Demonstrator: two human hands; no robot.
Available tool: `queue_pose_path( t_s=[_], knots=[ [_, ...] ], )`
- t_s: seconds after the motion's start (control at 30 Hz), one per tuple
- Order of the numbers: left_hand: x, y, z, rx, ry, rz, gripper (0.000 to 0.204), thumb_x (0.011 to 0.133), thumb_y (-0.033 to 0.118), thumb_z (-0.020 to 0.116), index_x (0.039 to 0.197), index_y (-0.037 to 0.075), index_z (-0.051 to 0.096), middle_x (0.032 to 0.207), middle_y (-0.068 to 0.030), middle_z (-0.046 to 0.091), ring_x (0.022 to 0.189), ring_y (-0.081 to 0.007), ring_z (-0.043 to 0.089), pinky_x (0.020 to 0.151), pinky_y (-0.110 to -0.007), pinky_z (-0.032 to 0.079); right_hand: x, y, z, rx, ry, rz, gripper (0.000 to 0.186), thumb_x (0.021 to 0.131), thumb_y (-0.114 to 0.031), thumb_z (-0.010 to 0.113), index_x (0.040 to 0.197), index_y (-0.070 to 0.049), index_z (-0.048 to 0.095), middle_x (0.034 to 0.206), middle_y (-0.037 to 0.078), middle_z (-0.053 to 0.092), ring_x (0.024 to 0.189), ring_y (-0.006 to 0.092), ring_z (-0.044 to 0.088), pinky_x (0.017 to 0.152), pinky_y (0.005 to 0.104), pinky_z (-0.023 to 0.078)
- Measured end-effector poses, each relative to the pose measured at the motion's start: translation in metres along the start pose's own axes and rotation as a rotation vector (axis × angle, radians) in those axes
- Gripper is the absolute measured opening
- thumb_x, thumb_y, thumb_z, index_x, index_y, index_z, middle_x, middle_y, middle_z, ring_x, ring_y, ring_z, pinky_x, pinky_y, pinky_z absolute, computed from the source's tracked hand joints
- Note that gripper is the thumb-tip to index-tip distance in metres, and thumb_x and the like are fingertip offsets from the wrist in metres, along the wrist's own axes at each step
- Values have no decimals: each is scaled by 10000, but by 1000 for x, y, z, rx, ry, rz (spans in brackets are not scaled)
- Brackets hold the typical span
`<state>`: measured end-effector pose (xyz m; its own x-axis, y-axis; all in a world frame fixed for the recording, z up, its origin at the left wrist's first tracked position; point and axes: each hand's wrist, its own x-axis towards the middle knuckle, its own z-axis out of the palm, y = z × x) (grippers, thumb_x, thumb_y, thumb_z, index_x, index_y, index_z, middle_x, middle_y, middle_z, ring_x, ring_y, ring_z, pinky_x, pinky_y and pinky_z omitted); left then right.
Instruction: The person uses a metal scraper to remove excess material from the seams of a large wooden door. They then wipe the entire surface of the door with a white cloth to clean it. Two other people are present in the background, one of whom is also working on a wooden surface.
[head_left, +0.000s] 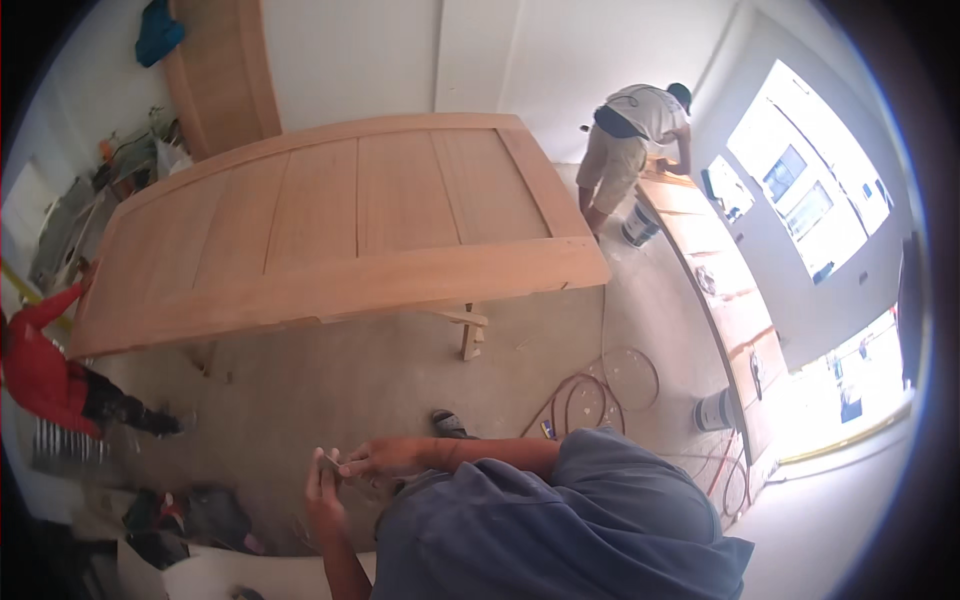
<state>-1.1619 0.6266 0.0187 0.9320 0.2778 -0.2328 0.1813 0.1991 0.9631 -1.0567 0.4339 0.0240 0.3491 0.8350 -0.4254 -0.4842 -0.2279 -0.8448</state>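
My left hand (322, 495) is raised low in the picture, its fingers pointing up and close together. From the right, my right hand (385, 457) reaches across to meet it, thumb and fingers pinched at the left fingertips. Between them is a small, thin greyish piece, too small to name. Beyond both hands, and apart from them, a large wooden door panel (310, 215) with vertical boards and a raised frame lies on a wooden trestle (470, 335).
A person in red (40, 370) touches the panel's left end. Another person (635, 125) bends over a narrower wooden panel (700, 245) set on buckets (714, 411). A reddish hose (580, 385) coils on the floor. Dark bags (215, 515) lie at lower left.
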Motion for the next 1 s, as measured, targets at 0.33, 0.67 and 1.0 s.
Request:
queue_pose_path(
  t_s=[0.33, 0.67, 1.0],
  knots=[
    [35, -51, -8, 289, 11, -100, 333, 1073, 229, 730, 1203, -74, 685, 1052, -120, 776, 866, -181, 731, 790, -360, 605, 14, 30, -18, -631, 683, -443, 341, 901, -264, 861, 1105, -18, 740, 1037, 222, 787, 995, 432, 754, 865, 496, 585],
    [12, -234, -111, -91, 670, -551, 316, 1036, 196, 708, 1225, -57, 711, 962, -126, 783, 819, -197, 763, 725, -314, 604, 16, 69, -85, -987, 645, -110, 236, 1002, -217, 757, 1141, -29, 792, 1089, 211, 810, 1024, 390, 793, 888, 466, 621],
    [-180, -451, -201, -36, 1416, -617, 197, 1042, 218, 668, 1070, 106, 828, 1102, -119, 823, 1009, -298, 799, 758, -460, 609, -15, 83, -170, -1193, 342, 143, 308, 1056, -191, 725, 1267, 30, 759, 1057, 187, 809, 802, 239, 793, 706, 370, 647]
  ],
)
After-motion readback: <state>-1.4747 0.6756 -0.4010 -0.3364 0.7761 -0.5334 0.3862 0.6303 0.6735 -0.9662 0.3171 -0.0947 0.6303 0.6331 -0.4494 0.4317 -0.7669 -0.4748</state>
